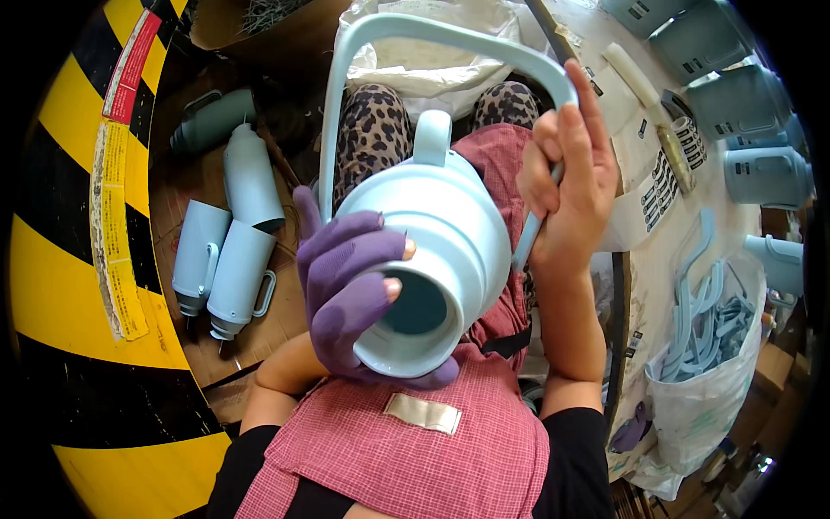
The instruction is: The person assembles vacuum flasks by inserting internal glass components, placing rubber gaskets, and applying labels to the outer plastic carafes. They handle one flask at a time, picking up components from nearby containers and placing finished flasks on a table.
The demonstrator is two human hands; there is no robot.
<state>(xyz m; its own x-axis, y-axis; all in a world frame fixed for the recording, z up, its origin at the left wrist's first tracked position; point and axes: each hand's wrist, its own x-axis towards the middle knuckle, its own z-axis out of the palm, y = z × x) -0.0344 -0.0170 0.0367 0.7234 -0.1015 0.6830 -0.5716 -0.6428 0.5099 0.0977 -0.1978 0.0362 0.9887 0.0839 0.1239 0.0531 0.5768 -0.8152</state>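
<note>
A pale blue plastic jug body [450, 233] lies on its side over my lap, its open round mouth facing me. My left hand [350, 285], in a purple glove with bare fingertips, grips the rim of that mouth. A long curved pale blue handle [406, 30] arches over the jug from left to right. My right hand [571, 186], bare, is closed around the right end of this handle next to the jug's side. A red checked apron [415, 450] covers my front.
On the brown floor at left lie several pale blue jug bodies [220, 268]. A table at right carries more jugs [743, 104], a knife-like tool [648, 104] and a white bag of blue handles [709, 329]. A white sack [432, 60] sits ahead.
</note>
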